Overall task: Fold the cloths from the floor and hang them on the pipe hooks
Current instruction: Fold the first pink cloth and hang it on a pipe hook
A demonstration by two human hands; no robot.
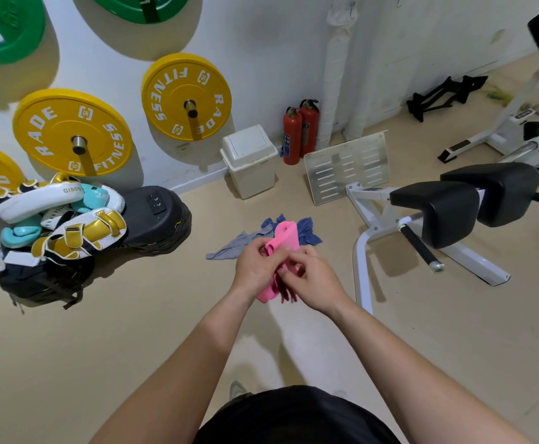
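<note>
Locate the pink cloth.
Head view, centre: pink fabric cloth gripped by left hand and right hand, over the blue and grey cloths on the floor.

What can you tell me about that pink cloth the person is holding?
The pink cloth is soft, thin fabric, partly folded into a narrow band and held in the air. The left hand grips its left edge; the right hand pinches its middle. Its upper end sticks out flat, its lower end hangs creased.
</note>
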